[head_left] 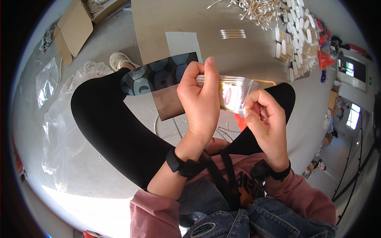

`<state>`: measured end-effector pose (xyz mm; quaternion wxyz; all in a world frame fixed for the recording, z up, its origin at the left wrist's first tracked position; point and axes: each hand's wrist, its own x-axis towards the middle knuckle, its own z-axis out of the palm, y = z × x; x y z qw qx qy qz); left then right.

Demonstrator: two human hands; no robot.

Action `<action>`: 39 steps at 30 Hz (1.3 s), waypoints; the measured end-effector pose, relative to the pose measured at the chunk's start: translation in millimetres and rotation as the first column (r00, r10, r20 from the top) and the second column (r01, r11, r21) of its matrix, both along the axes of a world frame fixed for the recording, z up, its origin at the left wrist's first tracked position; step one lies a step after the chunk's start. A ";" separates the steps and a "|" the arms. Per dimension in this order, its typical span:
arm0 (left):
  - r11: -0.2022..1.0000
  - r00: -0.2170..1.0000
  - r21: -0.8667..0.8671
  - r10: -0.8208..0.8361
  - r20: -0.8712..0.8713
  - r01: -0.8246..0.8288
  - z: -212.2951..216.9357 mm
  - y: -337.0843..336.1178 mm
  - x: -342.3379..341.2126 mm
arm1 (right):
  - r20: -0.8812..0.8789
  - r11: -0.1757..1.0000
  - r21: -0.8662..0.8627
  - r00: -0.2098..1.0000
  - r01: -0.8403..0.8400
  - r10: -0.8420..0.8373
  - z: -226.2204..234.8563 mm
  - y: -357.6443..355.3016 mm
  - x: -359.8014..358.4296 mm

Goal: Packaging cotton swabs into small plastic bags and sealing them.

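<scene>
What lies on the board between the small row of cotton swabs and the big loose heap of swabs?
Head view: bare brown board separates the swab row from the heap.

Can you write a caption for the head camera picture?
Two hands, left hand and right hand, hold a small clear bag of cotton swabs.

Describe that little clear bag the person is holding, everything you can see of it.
The bag is a small pouch of thin, clear, shiny plastic with a red and white label on its face. It lies roughly level above the person's lap, over the floor. A bundle of cotton swabs with pale tips sits partly inside it, the tips sticking out at its left end. The left hand grips the swab end; the right hand pinches the bag's right edge.
</scene>
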<state>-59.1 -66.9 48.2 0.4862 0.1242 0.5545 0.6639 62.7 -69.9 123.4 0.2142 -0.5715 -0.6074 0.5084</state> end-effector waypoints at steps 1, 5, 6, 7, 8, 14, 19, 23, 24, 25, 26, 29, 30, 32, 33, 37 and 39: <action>1.000 1.000 0.002 0.000 -0.003 0.000 -0.6 0.2 0.3 | 0.009 1.000 -0.008 1.000 0.000 0.000 -0.5 0.0 1.5; 0.999 1.000 -0.035 -0.024 0.011 0.024 0.5 -0.3 -1.1 | 0.013 1.000 0.004 1.000 -0.022 0.022 -1.7 1.4 3.0; 0.999 1.000 -0.034 -0.025 0.000 0.025 -0.5 -0.1 -1.0 | 0.013 1.000 0.004 1.000 -0.022 0.022 -2.3 1.6 2.8; 0.999 1.000 -0.033 -0.027 -0.010 0.027 -1.2 0.1 -1.1 | -0.034 1.000 -0.024 0.999 0.010 -0.011 -2.8 1.7 2.3; 0.999 1.000 -0.033 -0.027 -0.010 0.026 -2.2 0.2 -1.0 | -0.080 0.998 -0.053 0.996 0.041 -0.045 -3.2 1.8 2.1; 0.997 0.998 -0.066 -0.030 -0.059 0.026 -2.3 -0.6 -2.7 | 0.116 0.999 0.035 0.993 -0.032 0.028 6.1 6.1 2.0; 0.998 0.996 -0.054 -0.037 -0.075 0.033 -0.3 -0.1 -1.4 | 0.157 0.992 0.070 0.983 -0.105 0.093 6.8 12.0 3.4; 0.998 0.993 -0.040 -0.058 -0.106 0.054 -3.5 0.1 -0.5 | 0.146 0.996 0.026 0.986 -0.083 0.078 3.3 9.3 2.7; 0.996 0.994 -0.058 -0.072 -0.087 0.067 -3.2 -0.1 -0.9 | 0.146 0.996 0.026 0.986 -0.083 0.078 2.4 9.0 3.1; 0.994 0.994 -0.076 -0.085 -0.067 0.080 -2.8 -0.2 -1.3 | 0.139 0.996 0.014 0.987 -0.084 0.081 2.0 8.9 3.4; 0.994 0.994 -0.076 -0.085 -0.066 0.080 -3.6 -0.1 -1.2 | 0.132 0.996 0.003 0.988 -0.084 0.083 1.9 8.9 3.6; 0.994 0.994 -0.077 -0.082 -0.077 0.076 -6.8 0.0 -0.7 | 0.069 0.996 -0.022 0.994 -0.085 0.086 2.4 10.1 4.2; 0.994 0.994 -0.076 -0.083 -0.077 0.077 -7.2 -0.1 -0.9 | 0.068 0.996 -0.023 0.994 -0.085 0.087 1.6 10.2 5.4; 0.994 0.994 -0.075 -0.085 -0.075 0.080 -6.8 0.2 -1.0 | 0.016 0.995 -0.033 0.996 -0.089 0.090 0.0 10.2 8.3; 0.994 0.994 -0.078 -0.083 -0.073 0.077 -5.9 0.7 -1.4 | 0.016 0.995 -0.032 0.996 -0.089 0.090 0.6 10.5 8.2; 0.993 0.996 -0.103 -0.071 -0.048 0.066 -4.9 0.6 -3.8 | -0.038 0.996 -0.069 0.997 -0.064 0.062 2.3 11.5 9.9; 0.994 0.996 -0.096 -0.057 -0.066 0.051 -6.3 0.8 -4.3 | -0.049 0.996 -0.059 0.997 -0.067 0.064 3.3 11.9 13.6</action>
